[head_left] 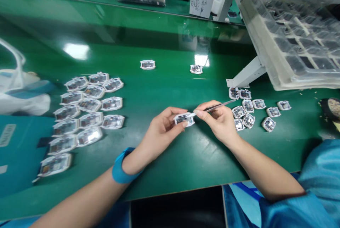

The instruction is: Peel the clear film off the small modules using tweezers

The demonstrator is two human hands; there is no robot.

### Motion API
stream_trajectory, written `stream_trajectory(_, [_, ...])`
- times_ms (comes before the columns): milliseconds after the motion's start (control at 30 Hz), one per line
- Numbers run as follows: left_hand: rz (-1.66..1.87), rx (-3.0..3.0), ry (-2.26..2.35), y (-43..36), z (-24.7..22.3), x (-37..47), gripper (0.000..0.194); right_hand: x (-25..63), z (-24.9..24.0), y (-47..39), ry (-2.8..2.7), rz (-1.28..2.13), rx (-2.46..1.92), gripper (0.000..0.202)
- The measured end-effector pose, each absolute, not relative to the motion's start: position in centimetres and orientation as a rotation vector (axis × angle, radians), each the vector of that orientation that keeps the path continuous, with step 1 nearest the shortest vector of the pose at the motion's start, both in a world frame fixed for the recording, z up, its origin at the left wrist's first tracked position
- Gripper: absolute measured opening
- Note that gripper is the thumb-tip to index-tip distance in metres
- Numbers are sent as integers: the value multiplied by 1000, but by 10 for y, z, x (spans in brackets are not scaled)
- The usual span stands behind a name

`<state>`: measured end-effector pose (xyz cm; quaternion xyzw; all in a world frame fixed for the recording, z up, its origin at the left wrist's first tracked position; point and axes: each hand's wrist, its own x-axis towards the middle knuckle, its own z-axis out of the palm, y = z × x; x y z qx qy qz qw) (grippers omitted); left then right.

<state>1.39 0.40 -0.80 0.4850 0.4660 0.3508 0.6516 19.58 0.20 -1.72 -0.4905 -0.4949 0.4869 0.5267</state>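
My left hand [166, 125], with a blue band [123, 167] round its wrist, pinches a small white-framed electronic module [183, 118] by its edges above the green table. Between the thumb and fingers of my right hand [216, 120] is a pair of metal tweezers [219, 105]. Their back end points up and to the right, and the whitish tip reaches the module's face. Whether the tip grips a small part there is too small to tell.
Rows of similar modules [89, 103] lie at left, beside a teal mat [18, 150]. Several more modules [248, 106] sit at right, below a tilted rack of clear trays [278, 75]. Two single modules [147, 65] lie farther back. A shelf edge [119, 6] runs behind.
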Motion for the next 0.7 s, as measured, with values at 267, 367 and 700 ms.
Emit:
stream_trajectory(267, [810, 1061, 1046, 6, -3, 13, 25, 194, -15, 0, -1264, 1083, -1190, 13])
stream_trajectory(367, [845, 1012, 1067, 6, -7, 16, 26, 193, -17, -2, -1274, 1054, -1204, 10])
stream_trajectory(700, [892, 956, 1118, 4, -18, 22, 25, 189, -19, -7, -1370, 939, -1248, 8])
